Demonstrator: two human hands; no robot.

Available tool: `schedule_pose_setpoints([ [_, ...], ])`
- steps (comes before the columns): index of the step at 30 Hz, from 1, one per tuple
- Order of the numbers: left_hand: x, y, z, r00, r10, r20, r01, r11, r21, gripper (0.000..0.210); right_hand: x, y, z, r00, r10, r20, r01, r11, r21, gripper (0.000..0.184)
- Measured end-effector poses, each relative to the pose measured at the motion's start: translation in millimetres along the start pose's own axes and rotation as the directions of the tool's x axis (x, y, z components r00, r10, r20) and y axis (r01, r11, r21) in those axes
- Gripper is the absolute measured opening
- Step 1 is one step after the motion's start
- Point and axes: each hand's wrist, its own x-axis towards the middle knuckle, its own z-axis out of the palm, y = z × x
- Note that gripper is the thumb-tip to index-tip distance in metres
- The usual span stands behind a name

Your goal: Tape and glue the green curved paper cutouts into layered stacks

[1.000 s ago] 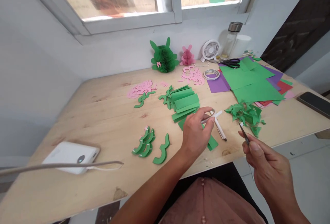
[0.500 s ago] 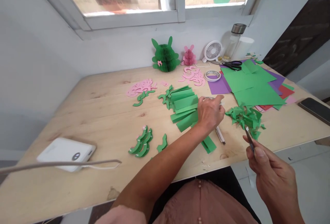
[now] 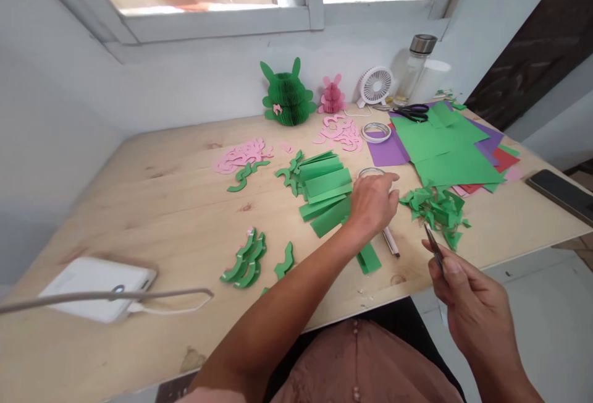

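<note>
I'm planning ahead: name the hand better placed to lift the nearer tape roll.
Probably the left hand: it's right at that tape roll; the right hand holds tweezers near green scraps.

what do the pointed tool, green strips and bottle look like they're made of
Pointed tool: probably metal, dark grey with a slight sheen. Green strips: apparently matte paper or light card, thin-edged with crisp folds. Bottle: smooth, see-through glass or clear plastic; its cap looks like metal, silvery.

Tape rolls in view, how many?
2. One tape roll lies at the left edge of the purple paper; the second roll is partly hidden behind the left hand. Others may be hidden.
</note>
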Motion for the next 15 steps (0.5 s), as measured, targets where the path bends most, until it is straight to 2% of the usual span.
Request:
schedule_pose_setpoints([
  [1, -9, 2, -7.3, 1.0, -0.011, 0.001, 0.011, 0.998, -0.057, 0.027, 1, -4, 4, 0.998, 0.055, 0.03, -0.057, 0.995, 0.078, 0.038],
  [2, -19, 4, -14.6, 0.999, -0.05, 0.007, 0.051, 0.97, -0.237, 0.026, 1, -8, 7, 0.993, 0.096, 0.064, -0.105, 0.984, 0.143, 0.037],
  [4, -41, 7, -28.2, 0.994, -0.108, 0.021, 0.103, 0.843, -0.528, 0.022, 1, -14, 13, 0.979, 0.152, 0.136, -0.179, 0.958, 0.222, 0.034],
  [8, -82, 11, -46.4, 0.957, -0.28, 0.079, 0.235, 0.581, -0.779, 0.015, -2, -16, 21, 0.954, 0.147, 0.263, -0.21, 0.95, 0.229, 0.032],
  [10, -98, 9, -51.5, 0.924, -0.349, 0.153, 0.302, 0.426, -0.853, 0.012, -4, -15, 22, 0.956, 0.072, 0.284, -0.121, 0.98, 0.157, 0.03],
  [12, -110, 5, -55.4, 0.899, -0.384, 0.212, 0.341, 0.308, -0.888, 0.011, -6, -15, 22, 0.951, -0.048, 0.305, 0.043, 0.999, 0.022, 0.027],
  [15, -123, -5, -60.7, 0.877, -0.407, 0.254, 0.363, 0.217, -0.906, 0.014, -9, -20, 23, 0.889, -0.214, 0.404, 0.303, 0.938, -0.17, 0.025],
])
